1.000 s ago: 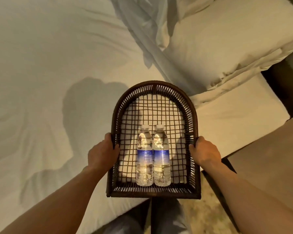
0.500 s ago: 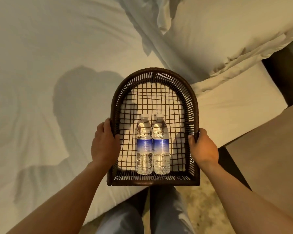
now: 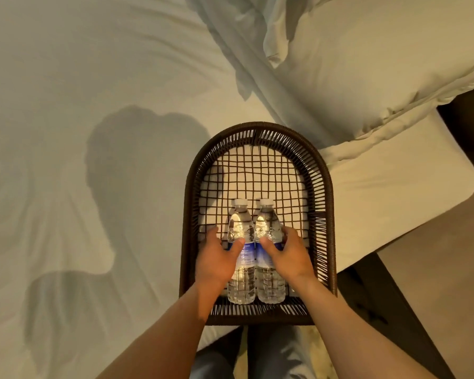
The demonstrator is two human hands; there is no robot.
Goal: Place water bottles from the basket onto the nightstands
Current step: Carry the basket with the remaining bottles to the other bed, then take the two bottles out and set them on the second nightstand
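A dark woven basket (image 3: 257, 128) with an arched far end lies on the white bed, near its edge. Two clear water bottles with blue labels and white caps lie side by side in it, caps pointing away from me. My left hand (image 3: 216, 258) wraps the left bottle (image 3: 240, 220) at its label, thumb across the top and fingers down its left side. My right hand (image 3: 288, 255) wraps the right bottle (image 3: 267, 220) the same way. Both bottles still rest on the basket's mesh floor.
The white bed sheet (image 3: 93, 77) spreads left and far. A white pillow (image 3: 367, 64) lies beyond the basket to the right. A tan flat surface (image 3: 435, 255) sits low at the right past a dark gap. My legs (image 3: 257, 356) stand at the bed's edge.
Both hands have let go of the basket's side rims and moved inward onto the two bottles. The basket now lies on the bed.
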